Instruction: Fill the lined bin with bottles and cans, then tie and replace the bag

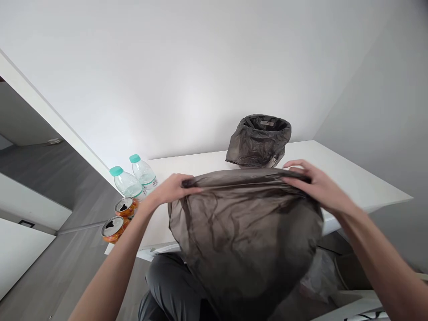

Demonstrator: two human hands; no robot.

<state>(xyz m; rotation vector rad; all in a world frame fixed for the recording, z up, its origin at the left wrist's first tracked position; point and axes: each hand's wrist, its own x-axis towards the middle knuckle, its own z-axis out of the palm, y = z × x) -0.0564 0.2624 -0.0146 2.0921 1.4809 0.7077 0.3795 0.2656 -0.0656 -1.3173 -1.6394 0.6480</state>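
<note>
- The dark plastic bag (244, 232) hangs at the centre of the frame, in front of the counter (351, 178); its top edge is stretched level between both hands and its body sags toward the lower middle
- The left hand (174, 189) has its grip closed on the bag's left top corner, the film bunched in the fingers; the right hand (317, 185) holds the right end, fingers laid flat over the rim and the thumb hidden beneath
- In my judgement the hold goes best with an even pull from both ends and pinches close to the rim; thin film creases and slips when gathered unevenly
- Behind the bag, at upper centre, a lined bin (259, 140) stands on the counter
- At centre left stand two water bottles (126, 183) with teal caps, and below them two opened orange cans (113, 228)
- One bottle label carries a teal band; its print is too small to read; no brand shows on the cans
</note>
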